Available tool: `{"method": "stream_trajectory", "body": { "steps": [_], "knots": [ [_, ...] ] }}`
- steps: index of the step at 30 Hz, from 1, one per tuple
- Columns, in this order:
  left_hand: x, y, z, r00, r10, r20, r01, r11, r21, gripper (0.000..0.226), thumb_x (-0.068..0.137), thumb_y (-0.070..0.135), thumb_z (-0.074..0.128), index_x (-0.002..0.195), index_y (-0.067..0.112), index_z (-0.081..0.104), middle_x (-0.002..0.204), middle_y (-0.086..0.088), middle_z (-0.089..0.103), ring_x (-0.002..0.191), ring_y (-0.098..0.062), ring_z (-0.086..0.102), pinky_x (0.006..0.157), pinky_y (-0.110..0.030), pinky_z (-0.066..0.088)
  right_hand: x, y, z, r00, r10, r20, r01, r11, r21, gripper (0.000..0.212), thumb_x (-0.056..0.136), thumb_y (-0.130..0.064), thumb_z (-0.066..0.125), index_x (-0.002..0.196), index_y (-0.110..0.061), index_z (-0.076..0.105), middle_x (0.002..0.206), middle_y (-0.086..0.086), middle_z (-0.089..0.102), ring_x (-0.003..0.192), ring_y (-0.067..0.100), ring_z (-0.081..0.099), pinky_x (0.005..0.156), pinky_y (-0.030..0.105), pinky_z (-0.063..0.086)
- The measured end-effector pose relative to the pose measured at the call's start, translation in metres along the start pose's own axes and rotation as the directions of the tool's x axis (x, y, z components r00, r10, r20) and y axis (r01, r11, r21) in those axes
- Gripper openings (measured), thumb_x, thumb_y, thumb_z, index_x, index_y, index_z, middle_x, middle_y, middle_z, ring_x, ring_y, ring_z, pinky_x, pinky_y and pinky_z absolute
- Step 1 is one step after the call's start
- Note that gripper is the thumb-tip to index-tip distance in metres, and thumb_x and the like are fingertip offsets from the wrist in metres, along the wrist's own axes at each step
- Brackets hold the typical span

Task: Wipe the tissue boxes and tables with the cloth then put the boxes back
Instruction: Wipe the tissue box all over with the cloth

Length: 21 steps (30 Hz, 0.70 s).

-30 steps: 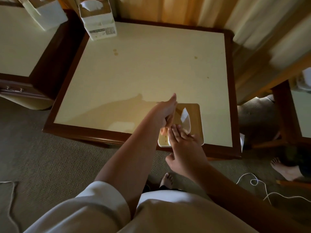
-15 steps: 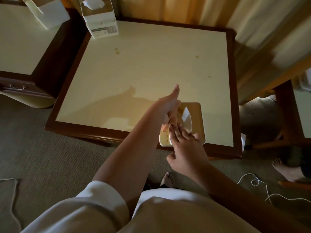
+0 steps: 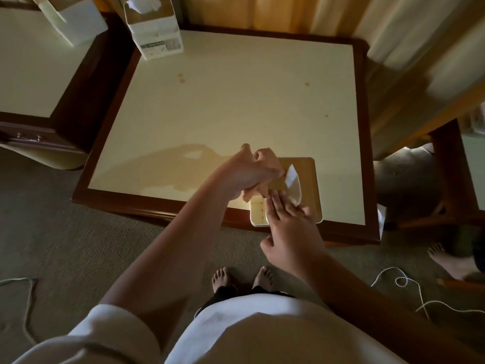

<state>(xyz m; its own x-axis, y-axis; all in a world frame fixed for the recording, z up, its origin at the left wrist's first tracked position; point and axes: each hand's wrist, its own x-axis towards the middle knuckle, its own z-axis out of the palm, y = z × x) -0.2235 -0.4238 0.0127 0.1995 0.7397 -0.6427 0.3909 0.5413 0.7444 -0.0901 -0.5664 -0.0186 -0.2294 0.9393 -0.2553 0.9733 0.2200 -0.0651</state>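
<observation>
Far tissue box (image 3: pixel 157 35) stands at the worktop's (image 3: pixel 236 122) far-left corner, spots (image 3: pixel 180 77) nearby, so most is left. At the near edge your left hand (image 3: pixel 252 172) curls its fingers round the cloth (image 3: pixel 253 193), against the near tissue box (image 3: pixel 301 169). Your right hand (image 3: pixel 291 222) steadies it, fingers straight and flat.

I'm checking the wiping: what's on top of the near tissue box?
A white tissue pokes from its wooden lid; the right hand lies flat on the near part, hiding the lid beneath.
</observation>
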Motion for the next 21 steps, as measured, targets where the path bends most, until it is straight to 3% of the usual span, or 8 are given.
{"method": "stream_trajectory", "body": {
  "steps": [3, 7, 10, 14, 16, 18, 19, 21],
  "knots": [
    [-0.007, -0.021, -0.027, 0.994, 0.0, -0.111, -0.017, 0.987, -0.157, 0.085, 0.084, 0.005, 0.086, 0.155, 0.011, 0.04, 0.126, -0.019, 0.065, 0.093, -0.027, 0.076, 0.071, -0.041, 0.065, -0.004, -0.003, 0.004, 0.999, 0.008, -0.035, -0.008, 1.0, 0.001, 0.102, 0.079, -0.046, 0.071, 0.159, 0.001, 0.029, 0.164, 0.019, 0.034, 0.151, 0.034, 0.037, 0.109, 0.056, 0.045],
    [-0.016, -0.048, -0.054, 0.967, -0.056, -0.247, -0.086, 0.845, -0.528, 0.045, 0.094, -0.003, 0.072, 0.137, 0.008, 0.063, 0.119, -0.024, 0.072, 0.096, -0.039, 0.078, 0.062, -0.037, 0.064, -0.017, -0.006, 0.016, 0.999, 0.001, -0.05, 0.001, 0.999, 0.036, 0.115, 0.077, -0.041, 0.073, 0.164, -0.001, 0.009, 0.172, 0.018, 0.01, 0.159, 0.032, 0.013, 0.123, 0.059, 0.028],
    [-0.025, -0.069, -0.057, 0.956, -0.068, -0.285, -0.135, 0.759, -0.636, 0.038, 0.097, 0.0, 0.069, 0.133, 0.008, 0.065, 0.121, -0.024, 0.073, 0.1, -0.043, 0.077, 0.083, -0.055, 0.063, -0.021, -0.005, 0.024, 0.999, -0.009, -0.052, 0.011, 0.999, 0.042, 0.118, 0.078, -0.039, 0.074, 0.164, -0.002, 0.004, 0.173, 0.016, 0.0, 0.161, 0.03, 0.003, 0.126, 0.058, 0.02],
    [-0.036, -0.082, -0.048, 0.942, -0.052, -0.333, -0.192, 0.73, -0.656, 0.03, 0.098, 0.005, 0.07, 0.125, 0.017, 0.067, 0.118, -0.017, 0.076, 0.1, -0.046, 0.075, 0.084, -0.06, 0.057, -0.021, -0.007, 0.03, 0.998, 0.003, -0.06, -0.001, 1.0, 0.029, 0.118, 0.079, -0.039, 0.075, 0.164, -0.002, 0.003, 0.173, 0.016, -0.002, 0.161, 0.03, -0.001, 0.128, 0.057, 0.012],
    [-0.041, -0.084, -0.042, 0.932, 0.001, -0.364, -0.237, 0.76, -0.605, 0.028, 0.098, 0.008, 0.071, 0.122, 0.022, 0.068, 0.108, -0.008, 0.079, 0.086, -0.04, 0.073, 0.06, -0.045, 0.049, -0.02, -0.007, 0.033, 0.997, 0.007, -0.076, -0.006, 1.0, 0.024, 0.117, 0.079, -0.038, 0.075, 0.164, -0.002, 0.003, 0.173, 0.016, -0.001, 0.161, 0.031, 0.0, 0.127, 0.058, 0.013],
    [-0.043, -0.085, -0.034, 0.914, 0.076, -0.399, -0.292, 0.806, -0.515, 0.027, 0.098, 0.012, 0.072, 0.122, 0.022, 0.065, 0.103, -0.001, 0.078, 0.067, -0.029, 0.066, 0.046, -0.031, 0.04, -0.02, -0.008, 0.034, 0.996, 0.012, -0.091, -0.009, 1.0, 0.029, 0.117, 0.078, -0.037, 0.075, 0.164, -0.001, 0.005, 0.173, 0.016, 0.0, 0.161, 0.031, 0.001, 0.127, 0.059, 0.013],
    [-0.043, -0.084, -0.03, 0.898, 0.137, -0.419, -0.335, 0.829, -0.448, 0.027, 0.098, 0.014, 0.073, 0.122, 0.022, 0.063, 0.106, -0.001, 0.077, 0.066, -0.027, 0.067, 0.046, -0.031, 0.046, -0.02, -0.008, 0.034, 0.995, 0.014, -0.098, -0.011, 0.999, 0.031, 0.117, 0.078, -0.036, 0.076, 0.164, -0.001, 0.005, 0.173, 0.016, 0.001, 0.161, 0.031, 0.002, 0.127, 0.059, 0.013],
    [-0.041, -0.082, -0.022, 0.856, 0.258, -0.447, -0.418, 0.855, -0.308, 0.025, 0.098, 0.016, 0.074, 0.119, 0.022, 0.06, 0.115, -0.003, 0.073, 0.083, -0.029, 0.076, 0.062, -0.049, 0.063, -0.019, -0.008, 0.034, 0.994, 0.014, -0.108, -0.012, 1.0, 0.026, 0.117, 0.077, -0.036, 0.077, 0.164, -0.001, 0.007, 0.173, 0.016, 0.003, 0.161, 0.031, 0.003, 0.127, 0.059, 0.014]
  ]
}}
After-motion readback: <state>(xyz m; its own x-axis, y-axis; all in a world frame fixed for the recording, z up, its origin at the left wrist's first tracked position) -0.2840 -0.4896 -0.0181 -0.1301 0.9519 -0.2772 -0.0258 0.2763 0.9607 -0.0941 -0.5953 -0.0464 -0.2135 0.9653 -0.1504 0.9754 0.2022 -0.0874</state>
